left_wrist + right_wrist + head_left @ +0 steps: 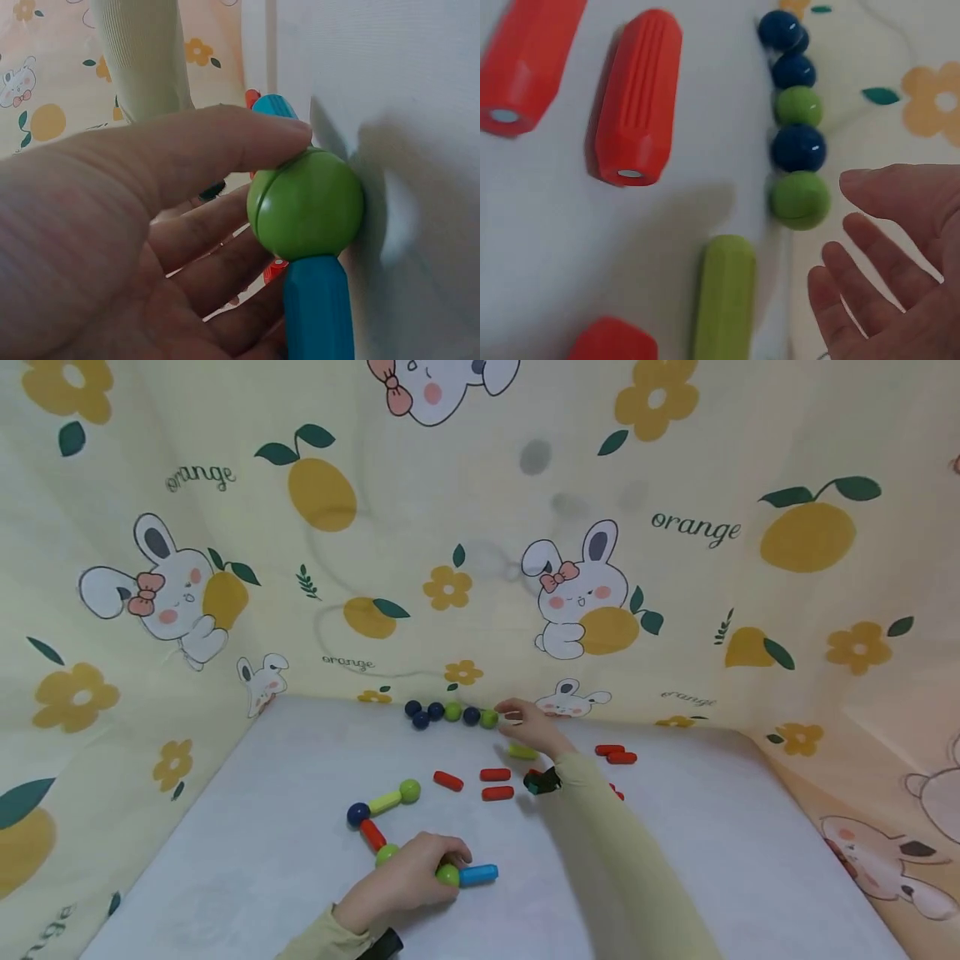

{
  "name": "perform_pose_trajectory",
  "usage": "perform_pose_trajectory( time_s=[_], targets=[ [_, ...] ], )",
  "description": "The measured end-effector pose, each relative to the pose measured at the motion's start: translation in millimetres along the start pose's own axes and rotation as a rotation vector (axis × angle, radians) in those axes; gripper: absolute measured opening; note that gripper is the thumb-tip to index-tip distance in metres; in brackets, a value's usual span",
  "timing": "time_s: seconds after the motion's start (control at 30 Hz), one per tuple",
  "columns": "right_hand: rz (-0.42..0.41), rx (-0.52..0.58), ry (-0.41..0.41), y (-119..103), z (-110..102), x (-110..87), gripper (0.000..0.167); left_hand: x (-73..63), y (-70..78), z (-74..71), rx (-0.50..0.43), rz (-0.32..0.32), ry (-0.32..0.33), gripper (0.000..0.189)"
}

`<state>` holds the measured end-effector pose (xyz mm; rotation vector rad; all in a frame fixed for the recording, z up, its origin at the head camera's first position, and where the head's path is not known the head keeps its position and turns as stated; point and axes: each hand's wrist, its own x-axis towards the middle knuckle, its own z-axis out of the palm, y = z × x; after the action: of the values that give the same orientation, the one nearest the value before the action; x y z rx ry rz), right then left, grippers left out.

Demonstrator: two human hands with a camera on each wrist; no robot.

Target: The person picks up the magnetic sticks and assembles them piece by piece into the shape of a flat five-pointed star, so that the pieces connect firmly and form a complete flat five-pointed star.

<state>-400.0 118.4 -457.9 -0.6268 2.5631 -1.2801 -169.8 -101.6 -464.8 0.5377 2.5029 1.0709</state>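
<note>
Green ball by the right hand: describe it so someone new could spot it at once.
In the head view, find the white table, then the row of balls along its far edge. The green ball ends that row on the right, beside the right hand; the row's other green ball sits between two dark blue balls.

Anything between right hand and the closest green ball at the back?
Nothing visible: only a narrow gap shows between the right hand and the green ball. The green stick lies off that line.
</note>
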Motion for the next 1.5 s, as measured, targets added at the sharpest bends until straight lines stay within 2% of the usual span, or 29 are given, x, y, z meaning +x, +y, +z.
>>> perform_pose_trajectory(
  time_s=[0.2,0.33,0.43,0.67,0.83,0.93,1.1,1.3,1.4,1.5],
  targets=[
    [0.045,-0.022,0.012,3.5,8.4,4.9,0.046,2.9,-1.4,3.1,-0.026,0.019,-0.017,0.033],
    [0.045,-0.032,0.012,7.9,14.4,7.3,0.048,4.7,-2.0,6.4,-0.048,0.027,-0.014,0.031],
    [0.026,-0.063,0.033,12.2,19.5,11.0,0.045,6.1,-2.3,11.2,-0.055,0.023,0.016,0.027],
    [0.068,-0.084,0.052,11.8,28.4,11.5,0.036,6.9,5.0,21.7,-0.01,-0.017,0.102,0.018],
    [0.011,-0.036,0.098,-0.9,27.7,1.7,0.033,7.2,5.0,25.1,0.032,-0.029,0.123,0.017],
    [-0.047,0.028,0.08,-13.2,22.5,-13.4,0.034,7.8,2.9,24.6,0.06,-0.029,0.132,0.017],
    [-0.08,0.131,-0.037,-27.3,11.6,-54.2,0.034,6.8,0.1,21.8,0.061,-0.02,0.16,0.016],
    [0.013,0.172,-0.134,-19.6,11.0,-109.1,0.037,8.6,-0.7,24.4,0.06,-0.031,0.213,0.018],
    [0.066,0.216,-0.178,-13.0,18.8,-128.4,0.039,8.9,-0.1,25.1,0.059,-0.039,0.249,0.02],
    [0.072,0.284,-0.224,-6.8,28.7,-141.2,0.039,9.6,0.7,25.9,0.055,-0.042,0.274,0.019]
  ],
)
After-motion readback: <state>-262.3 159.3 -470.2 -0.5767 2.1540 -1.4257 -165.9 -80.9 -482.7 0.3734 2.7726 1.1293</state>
